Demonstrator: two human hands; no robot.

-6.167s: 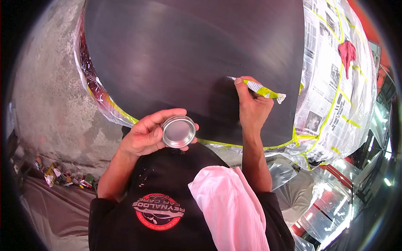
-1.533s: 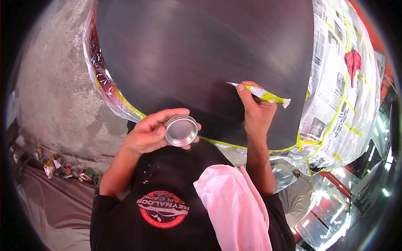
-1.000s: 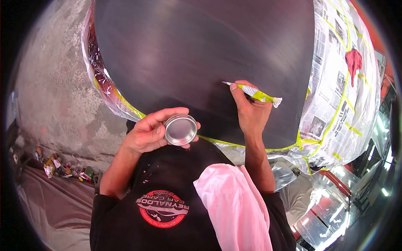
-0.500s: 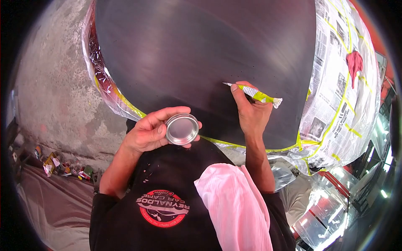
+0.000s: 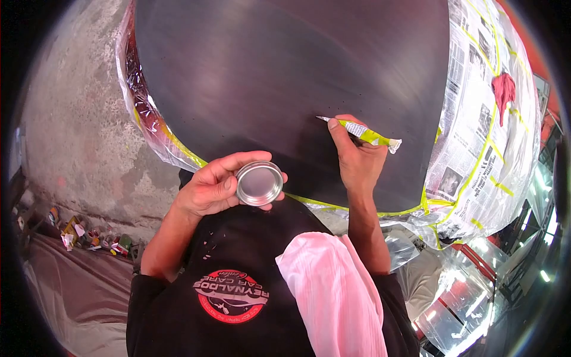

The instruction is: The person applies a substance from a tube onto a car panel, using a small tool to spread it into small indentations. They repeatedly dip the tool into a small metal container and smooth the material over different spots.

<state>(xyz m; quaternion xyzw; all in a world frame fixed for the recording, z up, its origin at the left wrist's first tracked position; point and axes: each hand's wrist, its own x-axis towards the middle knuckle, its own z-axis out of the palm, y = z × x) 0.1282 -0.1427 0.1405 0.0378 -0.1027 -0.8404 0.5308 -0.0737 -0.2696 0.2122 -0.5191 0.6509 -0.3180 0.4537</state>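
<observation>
In my left hand [image 5: 209, 185] is a round, shallow metal can lid [image 5: 260, 183], gripped by its edge with the thumb in front and fingers behind. My right hand [image 5: 361, 159] pinches a narrow pointed tool [image 5: 364, 132] wrapped in newspaper and yellow tape, much as one holds a pen. Its thin tip points left, close over the dark, matte car panel [image 5: 256, 77]. A few tiny dark specks dot that panel to the right of the tip.
Newspaper masking [image 5: 461, 137] with yellow tape covers the bodywork on the right, a red cloth [image 5: 504, 95] lying on it. Clear plastic film [image 5: 138, 113] edges the panel's left side. A pink cloth [image 5: 333, 291] hangs over my front. Small litter [image 5: 89, 238] lies at lower left.
</observation>
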